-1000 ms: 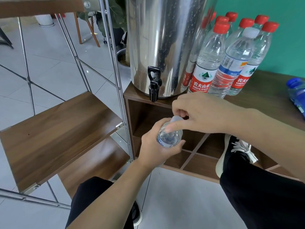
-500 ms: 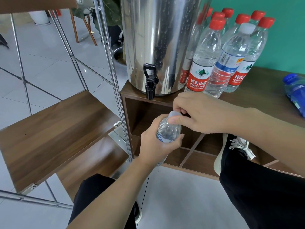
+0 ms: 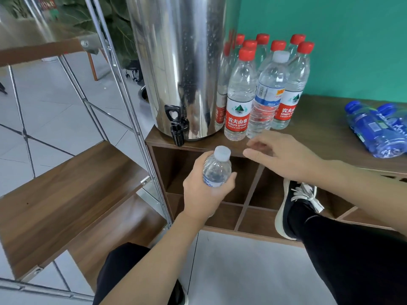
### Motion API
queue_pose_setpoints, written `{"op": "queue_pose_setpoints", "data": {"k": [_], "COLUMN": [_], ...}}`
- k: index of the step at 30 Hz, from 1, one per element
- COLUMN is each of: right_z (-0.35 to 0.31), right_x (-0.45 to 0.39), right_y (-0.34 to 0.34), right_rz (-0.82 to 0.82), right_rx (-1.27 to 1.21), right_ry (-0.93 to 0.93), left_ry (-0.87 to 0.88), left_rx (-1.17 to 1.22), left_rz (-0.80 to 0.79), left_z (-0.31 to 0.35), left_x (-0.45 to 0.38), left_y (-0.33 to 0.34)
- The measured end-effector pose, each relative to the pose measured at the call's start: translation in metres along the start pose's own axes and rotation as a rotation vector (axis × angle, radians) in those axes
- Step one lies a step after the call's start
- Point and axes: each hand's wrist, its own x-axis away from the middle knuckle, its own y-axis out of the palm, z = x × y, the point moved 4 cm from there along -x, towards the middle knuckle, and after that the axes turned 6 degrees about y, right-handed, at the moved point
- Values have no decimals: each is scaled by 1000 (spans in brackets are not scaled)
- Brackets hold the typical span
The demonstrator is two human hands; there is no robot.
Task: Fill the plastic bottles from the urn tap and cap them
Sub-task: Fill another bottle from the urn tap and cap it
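Tap [image 3: 177, 130] on the steel urn [image 3: 176, 67], unused. Small bottle [image 3: 217, 170] below and right of it, gripped by left hand [image 3: 206, 190], white cap [image 3: 222, 152] on. Right hand [image 3: 284, 157] now off that cap, fingers loose, empty, near the red-capped bottles [image 3: 239, 95]. Capping likely finished; ready to join the others.
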Motion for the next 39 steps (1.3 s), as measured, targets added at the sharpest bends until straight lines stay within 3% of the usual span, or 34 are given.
{"op": "queue_pose_setpoints", "data": {"k": [7,17,29,35,39], "right_z": [84,127,148,157,158], "right_x": [36,71,79,82,78], "right_y": [-5,-16,-18,-20,-26], "right_rz": [-41,18,41,58,67], "right_rx": [318,390,396,380,330], "right_ry": [194,248,204,219,238], "left_ry": [8,33,-39,-34,-37], "left_rx": [135,264,255,247,228], "left_rz": [29,-22,-95,-145,-266], "left_z": [50,133,128,124,109], "left_x": [-28,-99,-123,-121,-107], "left_y": [24,106,195,210,202]}}
